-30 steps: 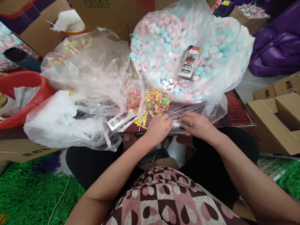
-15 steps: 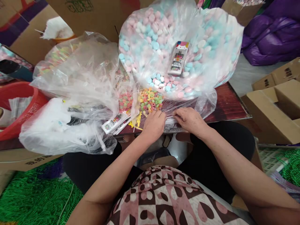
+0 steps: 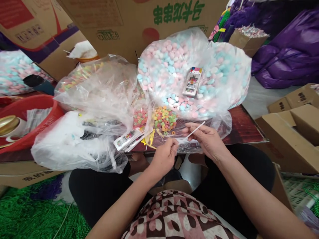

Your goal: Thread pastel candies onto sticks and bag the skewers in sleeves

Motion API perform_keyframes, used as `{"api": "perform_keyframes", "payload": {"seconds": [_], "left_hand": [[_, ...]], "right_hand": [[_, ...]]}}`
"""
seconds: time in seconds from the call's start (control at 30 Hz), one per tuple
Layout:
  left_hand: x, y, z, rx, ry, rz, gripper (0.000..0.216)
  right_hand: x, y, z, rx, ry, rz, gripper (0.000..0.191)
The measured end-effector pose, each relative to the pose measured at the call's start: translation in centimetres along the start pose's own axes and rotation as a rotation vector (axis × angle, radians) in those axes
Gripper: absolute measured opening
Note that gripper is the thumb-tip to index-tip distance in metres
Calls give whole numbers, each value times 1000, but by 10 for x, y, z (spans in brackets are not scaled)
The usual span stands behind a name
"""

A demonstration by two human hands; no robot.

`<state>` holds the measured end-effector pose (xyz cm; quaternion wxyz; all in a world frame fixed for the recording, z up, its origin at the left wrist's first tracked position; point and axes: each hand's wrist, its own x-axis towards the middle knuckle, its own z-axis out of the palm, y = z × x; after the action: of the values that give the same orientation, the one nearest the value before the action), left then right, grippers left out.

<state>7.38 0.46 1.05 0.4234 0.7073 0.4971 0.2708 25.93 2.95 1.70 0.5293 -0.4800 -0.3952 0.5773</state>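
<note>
A thin white stick [image 3: 198, 128] slants up to the right between my hands. My right hand [image 3: 210, 141] holds it between thumb and fingers. At its lower end my left hand [image 3: 165, 154] is closed in a pinch, its fingertips partly hiding that end. More white sticks [image 3: 186, 140] lie on clear plastic at the table edge below my right fingers. Just beyond my hands is a pile of small coloured ring candies [image 3: 164, 120]. Yellow strips [image 3: 149, 137] lie left of the pile, beside printed white packets [image 3: 129, 137].
A large clear bag of pink, blue and white candies [image 3: 171, 54] carries a printed packet [image 3: 192, 81]. Left are another candy bag [image 3: 94, 83], a white plastic bag [image 3: 64, 142] and a red basket [image 3: 56, 113]. Cardboard boxes [image 3: 286, 132] stand right of the table [image 3: 249, 127].
My right hand has risen from the sticks at the table edge with one white stick in its fingers. My left hand has turned into a pinch. The head view has tilted up.
</note>
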Motion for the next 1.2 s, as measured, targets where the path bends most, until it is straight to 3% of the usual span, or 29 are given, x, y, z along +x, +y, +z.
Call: {"api": "perform_keyframes", "payload": {"seconds": [0.33,0.43,0.53,0.63,0.8,0.9,1.0,1.2], "left_hand": [[-10,4,27,-297,-141,-158,17],[-12,4,26,-207,-185,-105,17],[-5,8,12,-42,-157,0,17],[18,15,-10,72,-3,105,20],[89,21,-33,424,239,236,26],[128,19,-34,686,247,183,27],[151,17,-32,867,179,146,28],[171,12,-35,873,113,34,28]], "right_hand": [[-18,7,16,217,-39,84,23],[-21,12,21,189,-34,79,25],[-18,8,19,116,0,59,28],[-10,-3,12,11,26,86,35],[6,-6,5,-33,81,77,44],[10,6,4,-28,122,69,45],[9,16,4,-66,108,64,45],[7,18,6,-118,85,36,46]]}}
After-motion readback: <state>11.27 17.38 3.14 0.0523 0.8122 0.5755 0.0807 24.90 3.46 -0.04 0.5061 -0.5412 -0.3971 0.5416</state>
